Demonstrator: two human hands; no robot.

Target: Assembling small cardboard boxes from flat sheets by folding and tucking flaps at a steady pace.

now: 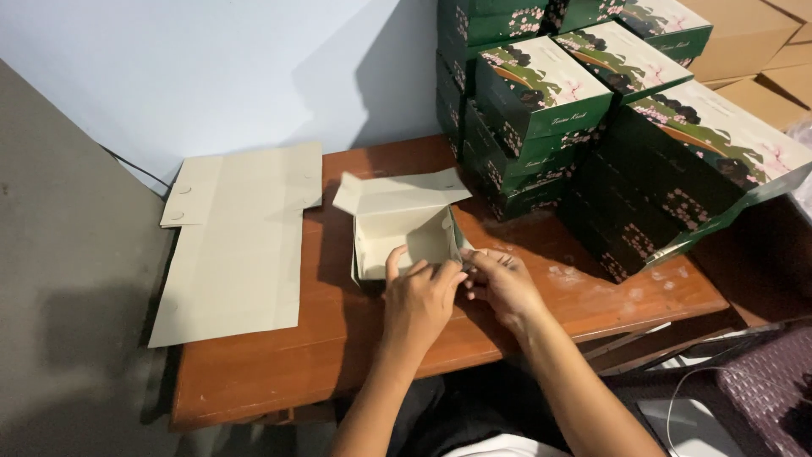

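Head view: fingers (440, 275) masking box (397, 233) corner

Box's (397, 233) near corner behind left hand (420, 298)

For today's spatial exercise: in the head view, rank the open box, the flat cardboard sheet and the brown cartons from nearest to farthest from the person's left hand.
1. Open box: touched by the left hand.
2. Flat cardboard sheet: lying to the left, overhanging the table edge.
3. Brown cartons: far top right, behind the green boxes.

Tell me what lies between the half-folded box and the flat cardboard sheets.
Head view: only a bare strip of the wooden table separates the half-folded box from the flat cardboard sheets.
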